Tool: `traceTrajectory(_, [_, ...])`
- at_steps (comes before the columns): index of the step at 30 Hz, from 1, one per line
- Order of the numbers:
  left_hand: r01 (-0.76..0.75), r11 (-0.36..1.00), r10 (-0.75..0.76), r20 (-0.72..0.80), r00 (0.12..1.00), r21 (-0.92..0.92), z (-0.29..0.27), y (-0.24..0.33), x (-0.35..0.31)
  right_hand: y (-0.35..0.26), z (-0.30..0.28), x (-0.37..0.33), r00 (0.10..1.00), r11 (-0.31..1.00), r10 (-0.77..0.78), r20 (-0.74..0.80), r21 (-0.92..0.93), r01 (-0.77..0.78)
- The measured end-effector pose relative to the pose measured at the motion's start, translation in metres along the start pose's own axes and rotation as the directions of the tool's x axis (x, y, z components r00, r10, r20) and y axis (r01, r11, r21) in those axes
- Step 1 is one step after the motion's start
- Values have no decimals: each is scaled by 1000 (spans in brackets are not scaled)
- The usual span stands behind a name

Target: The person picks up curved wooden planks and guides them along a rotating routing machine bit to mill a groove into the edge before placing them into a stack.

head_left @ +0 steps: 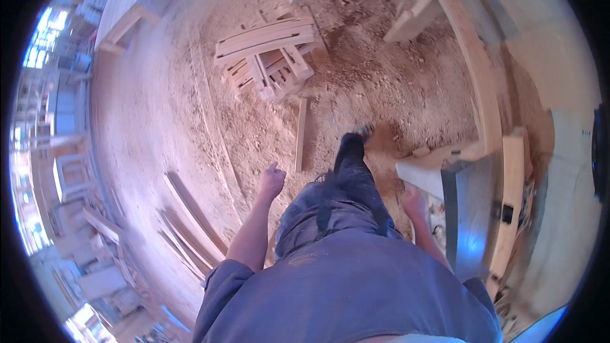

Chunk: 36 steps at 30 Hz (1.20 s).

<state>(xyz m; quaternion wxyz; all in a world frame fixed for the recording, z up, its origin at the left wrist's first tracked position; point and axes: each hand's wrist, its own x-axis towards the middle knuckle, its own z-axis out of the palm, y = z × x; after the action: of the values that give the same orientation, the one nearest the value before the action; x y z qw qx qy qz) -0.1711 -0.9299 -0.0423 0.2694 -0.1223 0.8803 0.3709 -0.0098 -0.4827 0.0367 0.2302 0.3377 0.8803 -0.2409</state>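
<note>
Sawdust and wood shavings cover the workshop floor (381,82). Landmark: the grey metal machine table (473,209) at the person's right side. Well ahead and to the left of the machine table lies a loose stack of pale curved wooden slats (267,57); a single narrow wooden strip (300,134) lies on the floor between that stack and the person's dark shoe (351,146). Far to the left of the machine table, long pale boards (190,216) lie on the floor. No package, label or sign is legible. The left hand (272,181) hangs free at the end of a lowered bare forearm, fingers loosely curled, holding nothing. The right hand (413,202) hangs just beside the machine table's near edge, loosely open; contact cannot be determined.
</note>
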Motion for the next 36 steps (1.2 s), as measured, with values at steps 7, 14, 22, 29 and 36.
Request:
traceTrajectory(7, [-686, 681, 479, 553, 682, 257, 80, -58, -17, 123, 146, -237, 935, 765, 327, 134, 543, -346])
traceTrajectory(14, [-803, 593, 521, 730, 442, 64, 170, 24, -83, 160, 198, -323, 893, 738, 449, -19, 571, -359])
traceTrajectory(22, [-904, 337, 332, 865, 377, 265, 241, 38, -123, 188, 259, -465, 760, 431, 650, -31, 838, -334])
traceTrajectory(29, [-986, 143, 163, 981, 108, 84, 335, 48, -302, 223, 300, -512, 636, 327, 771, 6, 855, -404])
traceTrajectory(36, [-997, -4, -130, 988, -78, -80, 404, 92, -391, 277, 272, -499, 537, 264, 842, -46, 904, -336])
